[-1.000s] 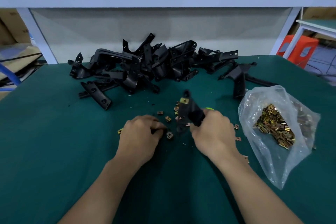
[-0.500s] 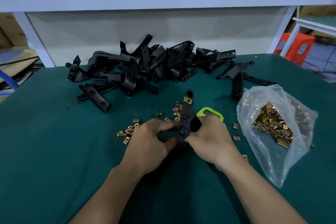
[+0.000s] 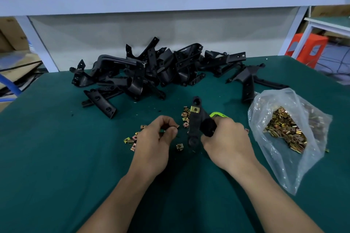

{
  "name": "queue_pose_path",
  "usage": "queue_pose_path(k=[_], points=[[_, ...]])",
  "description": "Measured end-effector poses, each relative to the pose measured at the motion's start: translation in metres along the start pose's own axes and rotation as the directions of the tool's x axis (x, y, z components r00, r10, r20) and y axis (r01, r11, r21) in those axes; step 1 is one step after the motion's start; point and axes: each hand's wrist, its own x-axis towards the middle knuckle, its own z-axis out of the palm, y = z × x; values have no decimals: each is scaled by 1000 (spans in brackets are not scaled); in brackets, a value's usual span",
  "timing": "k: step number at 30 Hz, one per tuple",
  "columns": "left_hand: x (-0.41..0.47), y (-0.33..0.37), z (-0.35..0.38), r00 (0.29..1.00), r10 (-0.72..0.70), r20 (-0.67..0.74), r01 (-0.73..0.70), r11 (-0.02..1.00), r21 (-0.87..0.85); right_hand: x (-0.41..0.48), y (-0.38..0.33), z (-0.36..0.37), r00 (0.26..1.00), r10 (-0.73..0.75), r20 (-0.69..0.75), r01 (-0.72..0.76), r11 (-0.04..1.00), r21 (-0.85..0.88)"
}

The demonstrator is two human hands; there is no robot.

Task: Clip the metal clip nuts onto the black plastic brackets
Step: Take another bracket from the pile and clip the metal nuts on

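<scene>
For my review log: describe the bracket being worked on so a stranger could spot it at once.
On the green table, nearer than the black pile and left of the clear bag, one bracket sits in the grip of the right hand. Unlike the rest, it is apart from the pile and carries a gold clip nut near its far end.

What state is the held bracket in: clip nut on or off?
On: a gold clip nut sits near the top end of the black bracket the right hand grips; its lower hole looks bare.
</scene>
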Motion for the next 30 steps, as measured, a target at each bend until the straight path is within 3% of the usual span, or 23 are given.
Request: queue_pose_path(k=[4,11,19,30], points=[[1,0,1,999,35,21,-36,998,52,1,2,3,1000,-25,-6,25,995,-94],[4,-2,1,1000,17,-5,-17,999,44,5,7,6,999,-31,-35,27,994,-106],[7,-4,-4,991,-118,-56,106,976,-188,8,13,10,1000,-15,-26,11,992,-122],[6,-3,0,992,-129,-16,122,967,-225,4,7,10,999,-40,3,40,984,-172]])
